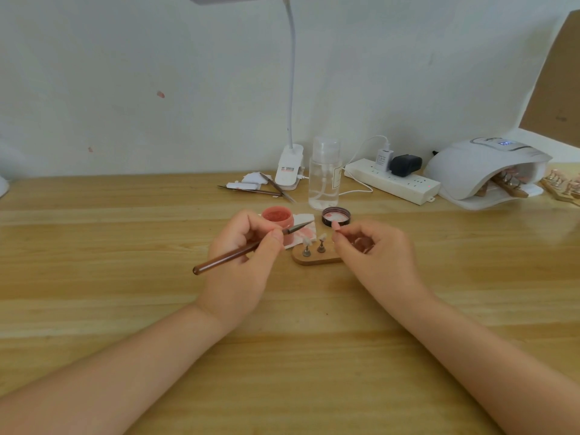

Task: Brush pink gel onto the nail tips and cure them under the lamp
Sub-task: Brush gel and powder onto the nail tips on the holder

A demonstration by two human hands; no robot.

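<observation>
Wooden desk [125, 309] against a white wall: we see our left hand [241, 255] curled round a brown gel brush [248, 249], bristles aimed right over a stained wipe [303, 232]. Our right hand [373, 249] pinches 1 pink nail tip [335, 226] between curled fingers. Between both hands, a wooden holder [314, 259] carries 2 visible pale tips. Just beyond sit the open pink gel jar [277, 216] and its lid [335, 216]. Far right, the white curing lamp [483, 171] shelters more stands.
</observation>
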